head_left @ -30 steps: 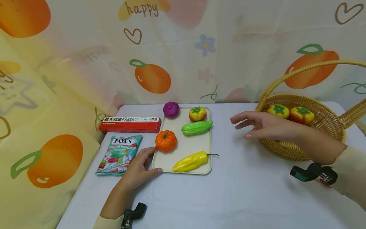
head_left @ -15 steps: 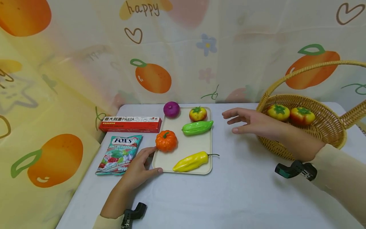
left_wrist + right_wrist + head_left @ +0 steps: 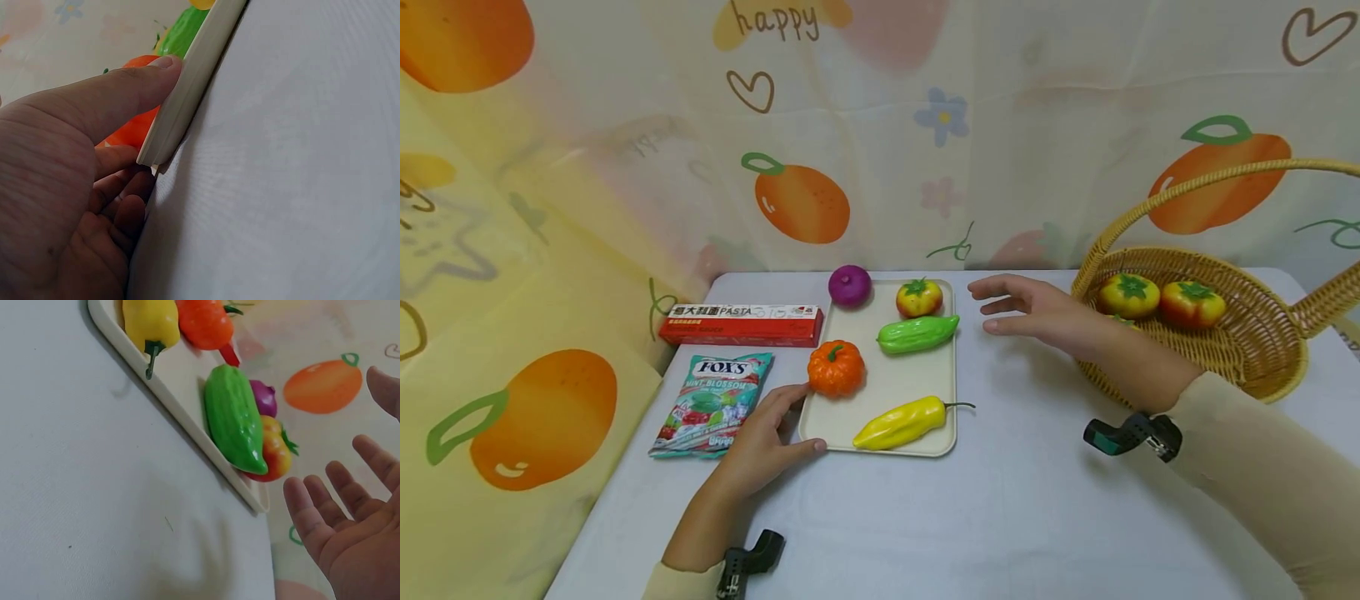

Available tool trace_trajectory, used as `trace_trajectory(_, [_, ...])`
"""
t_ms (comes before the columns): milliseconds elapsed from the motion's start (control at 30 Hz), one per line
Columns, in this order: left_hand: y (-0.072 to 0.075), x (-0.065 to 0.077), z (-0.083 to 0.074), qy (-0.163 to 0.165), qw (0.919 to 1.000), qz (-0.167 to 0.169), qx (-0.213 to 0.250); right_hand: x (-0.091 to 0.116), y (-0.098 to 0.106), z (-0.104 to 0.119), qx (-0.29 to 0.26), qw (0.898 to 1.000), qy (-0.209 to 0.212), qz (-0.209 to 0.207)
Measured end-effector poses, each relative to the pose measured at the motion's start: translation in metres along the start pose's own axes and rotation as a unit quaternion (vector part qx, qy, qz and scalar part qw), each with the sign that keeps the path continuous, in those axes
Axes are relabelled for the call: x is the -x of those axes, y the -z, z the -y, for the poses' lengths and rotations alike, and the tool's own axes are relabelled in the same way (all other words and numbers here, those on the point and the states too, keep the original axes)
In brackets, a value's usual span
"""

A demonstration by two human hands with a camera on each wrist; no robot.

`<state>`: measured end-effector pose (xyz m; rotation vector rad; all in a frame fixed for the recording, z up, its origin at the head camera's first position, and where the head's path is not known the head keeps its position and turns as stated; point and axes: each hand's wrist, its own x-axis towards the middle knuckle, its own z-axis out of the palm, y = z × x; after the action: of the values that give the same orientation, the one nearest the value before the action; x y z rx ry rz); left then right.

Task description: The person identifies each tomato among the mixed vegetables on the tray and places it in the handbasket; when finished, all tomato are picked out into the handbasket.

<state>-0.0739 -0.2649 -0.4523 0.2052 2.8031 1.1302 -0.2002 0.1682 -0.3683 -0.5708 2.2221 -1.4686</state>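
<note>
My left hand [image 3: 762,447] holds the near left corner of a cream tray [image 3: 901,379]. In the left wrist view the thumb lies on the tray's rim [image 3: 187,100] and the fingers curl around the corner. On the tray are an orange toy pumpkin [image 3: 837,369], a yellow pepper [image 3: 901,425], a green bitter gourd [image 3: 917,335], a red-yellow tomato [image 3: 919,298] and a purple onion [image 3: 850,287] at the far left corner. To the tray's right hovers my right hand [image 3: 1037,312], fingers spread and holding nothing, nearest the tomato and the gourd's tip [image 3: 259,464].
A wicker basket [image 3: 1262,358] with a tall handle stands at the right, holding several tomatoes [image 3: 1192,305], one partly behind my right forearm. Left of the tray lie a red pasta box [image 3: 741,327] and a teal candy bag [image 3: 711,406]. A printed cloth hangs behind the table.
My right hand has moved left and slightly away from me, from beside the basket toward the tray. A third tomato now shows in the basket. The left hand and tray stay put.
</note>
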Motion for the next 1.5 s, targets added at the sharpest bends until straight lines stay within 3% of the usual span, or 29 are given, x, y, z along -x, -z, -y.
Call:
trace_trajectory(200, [0.001,0.001,0.000,-0.004,1.0000,-0.002,0.000,-0.011,-0.003,-0.001,0.000,1.000,0.000,-0.017])
trace_trajectory(433, [0.000,0.000,0.001,0.004,1.0000,0.001,0.004,-0.027,-0.005,-0.007,-0.054,0.998,0.007,-0.027])
trace_trajectory(767, [-0.001,-0.002,0.002,0.006,1.0000,0.001,0.001,-0.047,-0.009,-0.016,-0.058,0.997,0.009,-0.043])
trace_trajectory(1500, [-0.001,-0.003,0.001,0.007,1.0000,0.001,0.003,-0.092,-0.021,-0.025,-0.046,0.996,-0.032,-0.072])
